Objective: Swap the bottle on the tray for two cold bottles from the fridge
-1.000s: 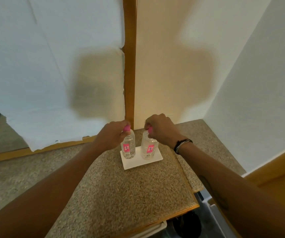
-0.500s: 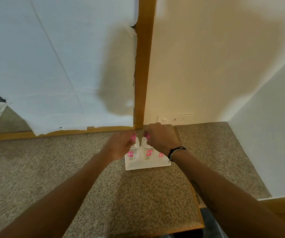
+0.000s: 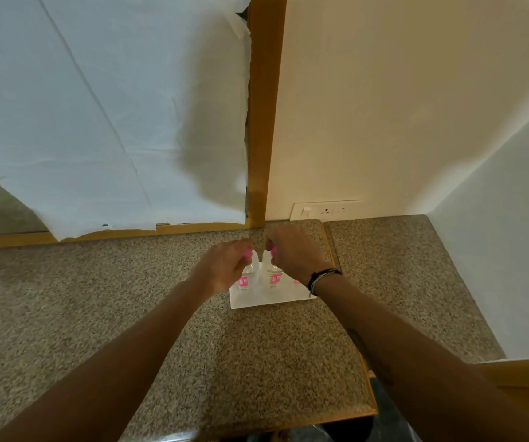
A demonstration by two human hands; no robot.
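Two clear bottles, pink caps and pink labels, upright side by side on white tray (image 3: 256, 303), at the far end of speckled worktop (image 3: 129, 298) near the wall corner. Left hand (image 3: 225, 269) pinching cap of left bottle (image 3: 246, 277); right hand (image 3: 292, 253) pinching cap of right bottle (image 3: 272, 274). Fingers curled over caps from above, so grip detail partly hidden, but both closed on the tops. Top grip probably chosen to keep bottles vertical and to seat them close together without knocking. Bottoms look down on tray, though contact hard to confirm through motion blur. Third pink label (image 3: 297, 282) peeking out just behind right wrist, beside black wristband (image 3: 324, 277); possibly the old bottle not yet removed, cannot tell. Tray set square to the back wall, below socket plate (image 3: 327, 210), apart from the wood frame (image 3: 263, 106) holding a white sheet (image 3: 97, 106). Judgement: placing step nearly done, release next; if third bottle is real, swap incomplete. Risk: tipping a bottle when letting go, since both stand nearly touching. Fridge not in view.
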